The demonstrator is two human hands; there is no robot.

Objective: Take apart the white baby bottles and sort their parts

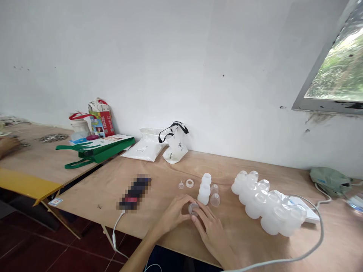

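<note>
left grip (pixel 172 216) and right grip (pixel 212 235) both closed on small translucent plastic collar (pixel 193 209), fingers wrapped around it from both sides (part mostly hidden, thread detail can't be made out). sits low over plywood table (pixel 90 200), can't tell if touching.

handling est: light, thin-walled, fairly stiff, prob slippery. best hold = outer rim w/ fingertips, not too much squeeze.

just beyond hands: stack of white plastic bottle parts (pixel 204 189), clear cap (pixel 214 200), plastic ring (pixel 190 183), small clear fitting (pixel 180 185). all close, so tight on far side. to the right, big cluster of translucent plastic bottles (pixel 266 202) lies on white box (pixel 307 212), grey cable (pixel 321 236) looping round it near right grip's side.

left of hands: pixelated phone (pixel 134 192) w/ white cable (pixel 115 236) running off near table edge. that edge runs close below both wrists (dropped parts could go to the tile floor (pixel 34 245)).

back edge: white pouch (pixel 144 147), white bag w/ black handles (pixel 176 146). far left, another person's hand (pixel 8 145) rests on second table (pixel 42 158).
</note>
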